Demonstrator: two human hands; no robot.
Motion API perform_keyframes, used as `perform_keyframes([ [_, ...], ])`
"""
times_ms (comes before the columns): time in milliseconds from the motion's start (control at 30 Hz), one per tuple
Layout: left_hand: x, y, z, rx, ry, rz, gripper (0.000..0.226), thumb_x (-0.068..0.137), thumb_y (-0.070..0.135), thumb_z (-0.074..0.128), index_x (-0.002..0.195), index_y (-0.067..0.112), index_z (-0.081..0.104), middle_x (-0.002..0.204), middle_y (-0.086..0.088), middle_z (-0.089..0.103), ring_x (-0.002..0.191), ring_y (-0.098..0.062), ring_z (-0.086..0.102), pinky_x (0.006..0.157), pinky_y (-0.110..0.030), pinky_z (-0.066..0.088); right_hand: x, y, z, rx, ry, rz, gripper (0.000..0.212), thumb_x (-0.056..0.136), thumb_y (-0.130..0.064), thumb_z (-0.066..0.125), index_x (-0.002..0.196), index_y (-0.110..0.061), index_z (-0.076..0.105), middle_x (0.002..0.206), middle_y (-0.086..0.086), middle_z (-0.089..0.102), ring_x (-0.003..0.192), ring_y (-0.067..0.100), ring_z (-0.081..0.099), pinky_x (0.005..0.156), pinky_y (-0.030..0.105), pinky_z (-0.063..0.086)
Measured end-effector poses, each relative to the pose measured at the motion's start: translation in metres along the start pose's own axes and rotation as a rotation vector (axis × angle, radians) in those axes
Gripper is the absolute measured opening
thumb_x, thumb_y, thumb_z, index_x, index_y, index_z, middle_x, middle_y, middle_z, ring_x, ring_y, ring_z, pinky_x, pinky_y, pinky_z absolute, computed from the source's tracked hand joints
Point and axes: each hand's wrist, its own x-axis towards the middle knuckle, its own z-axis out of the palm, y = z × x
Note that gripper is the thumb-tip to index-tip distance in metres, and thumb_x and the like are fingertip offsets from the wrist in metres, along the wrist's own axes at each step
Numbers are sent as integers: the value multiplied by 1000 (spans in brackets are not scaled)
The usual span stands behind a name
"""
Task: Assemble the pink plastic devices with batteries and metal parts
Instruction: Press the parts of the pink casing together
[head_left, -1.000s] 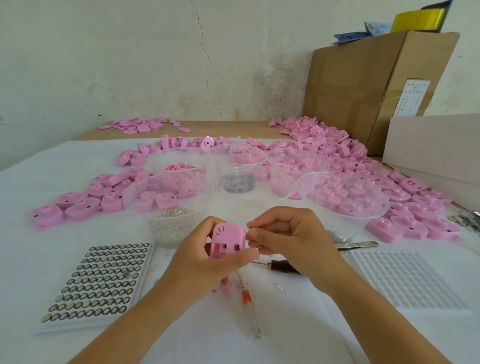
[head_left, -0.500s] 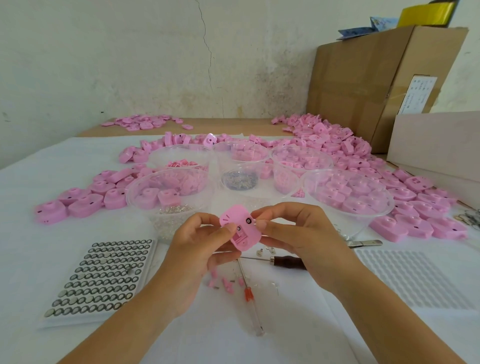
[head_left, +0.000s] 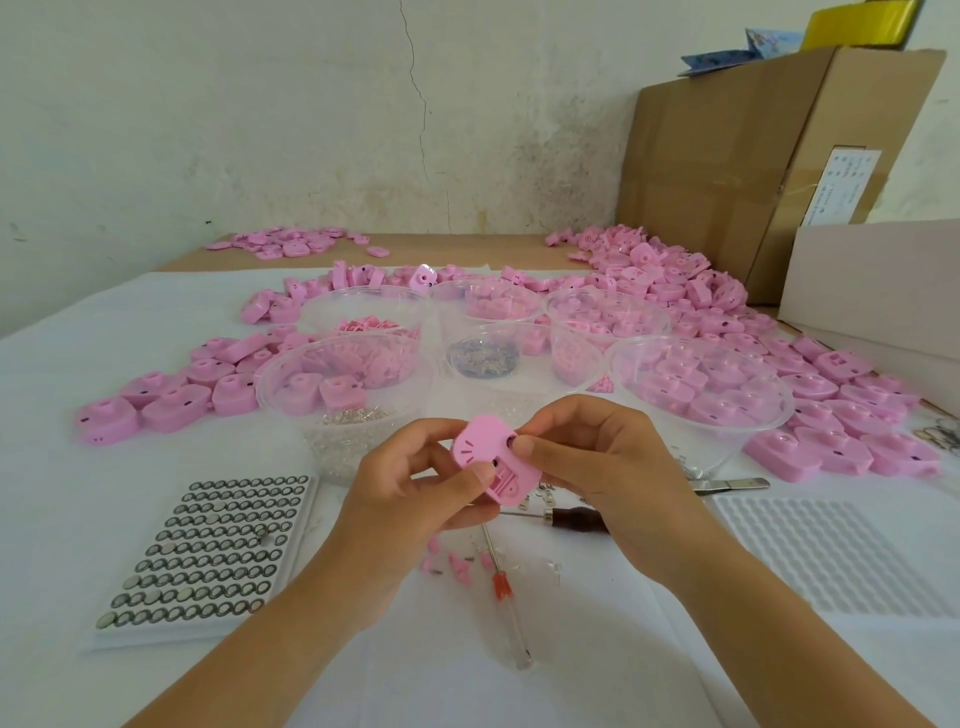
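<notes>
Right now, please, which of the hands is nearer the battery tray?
Left. The left hand is just right of the battery tray; the right hand is farther right, past the pink device.

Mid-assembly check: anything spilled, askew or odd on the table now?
Small pink plastic bits and tiny metal pieces lie loose on the white table below the left hand and right hand. In the white battery tray, a few button cells sit askew against the neat rows. Both hands grip the pink plastic shell, which looks intact.
</notes>
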Motion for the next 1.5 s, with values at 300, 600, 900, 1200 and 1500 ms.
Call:
perform_keyframes([
  [300,-1,2,-2,72,-43,30,29,67,7,70,96,13,67,97,-33,58,79,-27,71,62,-26,57,0,1,-1,-28,-63,-37,20,77,7,66,79,-12,60,75,6,67,73,19,64,66,25,53],
  [600,1,-5,-5,226,-78,126,40,79,-11,65,83,29,71,85,-25,58,76,-20,70,62,-26,56,-2,1,0,-258,-134,-90,31,80,12,60,93,-14,52,80,3,60,70,12,57,67,23,51],
  [900,3,-9,-8,231,-37,129,25,79,-3,69,92,19,67,93,-28,60,77,-22,70,59,-27,55,0,4,2,-401,-75,-154,21,79,-3,69,84,-22,63,77,-6,66,71,8,64,69,22,55],
  [1200,5,-17,-8,321,45,218,21,61,18,73,75,29,63,76,-21,58,69,-27,70,62,-38,59,0,13,1,-558,49,-317,12,77,-3,71,80,-12,77,69,-15,69,65,-1,66,62,9,50],
  [1500,3,-22,-10,379,26,249,23,62,23,77,76,34,63,76,-20,60,67,-32,68,51,-55,55,1,14,0,-716,53,-379,11,76,-3,70,77,-11,77,72,-1,72,66,6,64,61,17,51],
])
